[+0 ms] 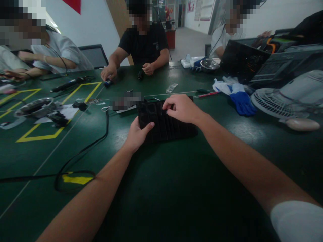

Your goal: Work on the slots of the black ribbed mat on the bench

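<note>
A flat black tray point(171, 129) with ridged compartments lies on the dark green table point(176, 181) in front of me. My left hand point(138, 134) grips its left edge, thumb over the top and the fingers hidden at the side. Above the tray's upper middle, my right hand point(180, 108) is bent with its fingertips pinched together over a compartment; whatever they hold is too small and dark to name. Just behind the tray's left corner sits a partly blurred dark item point(126, 102) on something white.
Black cable point(107, 124) loops across the left. Further left are a metal ring-shaped part point(35, 108) and yellow tape outlines. Rightward lie a red screwdriver point(208, 95), blue-white gloves point(242, 101), a metal bowl point(209, 65) and a white fan point(282, 97). Other people sit around the table.
</note>
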Available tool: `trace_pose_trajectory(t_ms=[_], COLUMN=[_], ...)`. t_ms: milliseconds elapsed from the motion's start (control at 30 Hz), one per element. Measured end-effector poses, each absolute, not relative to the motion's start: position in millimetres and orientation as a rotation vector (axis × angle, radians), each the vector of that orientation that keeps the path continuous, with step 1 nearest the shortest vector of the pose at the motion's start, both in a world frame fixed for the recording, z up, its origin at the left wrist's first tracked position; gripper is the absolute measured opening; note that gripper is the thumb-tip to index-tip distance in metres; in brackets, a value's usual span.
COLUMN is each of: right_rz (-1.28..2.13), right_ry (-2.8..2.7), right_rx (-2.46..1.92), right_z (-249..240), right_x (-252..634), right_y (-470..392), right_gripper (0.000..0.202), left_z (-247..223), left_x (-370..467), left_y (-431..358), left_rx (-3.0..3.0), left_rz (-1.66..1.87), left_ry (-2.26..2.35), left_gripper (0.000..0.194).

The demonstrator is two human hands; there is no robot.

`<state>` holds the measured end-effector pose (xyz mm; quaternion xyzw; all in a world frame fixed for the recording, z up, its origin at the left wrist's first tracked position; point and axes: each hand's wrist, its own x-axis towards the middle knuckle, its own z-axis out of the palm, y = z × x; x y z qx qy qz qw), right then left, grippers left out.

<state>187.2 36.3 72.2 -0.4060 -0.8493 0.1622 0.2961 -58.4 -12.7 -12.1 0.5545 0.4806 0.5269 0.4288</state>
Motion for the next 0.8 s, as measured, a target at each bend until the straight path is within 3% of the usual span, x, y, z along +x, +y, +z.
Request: trace_pose_trajectory(t_ms=[800], right_rz=[0.419], right_ry=[-2.252], right_rx=[-1.086], right_z=[71.6], right_x=[186.8], right_y=[36.0], right_gripper=[0.023], left_z=[-10.7], left_x=[-57.4], left_y=[-13.6], left_rx=[1.388], left_rz=[1.305], left_ry=[1.220], left_gripper=[0.062])
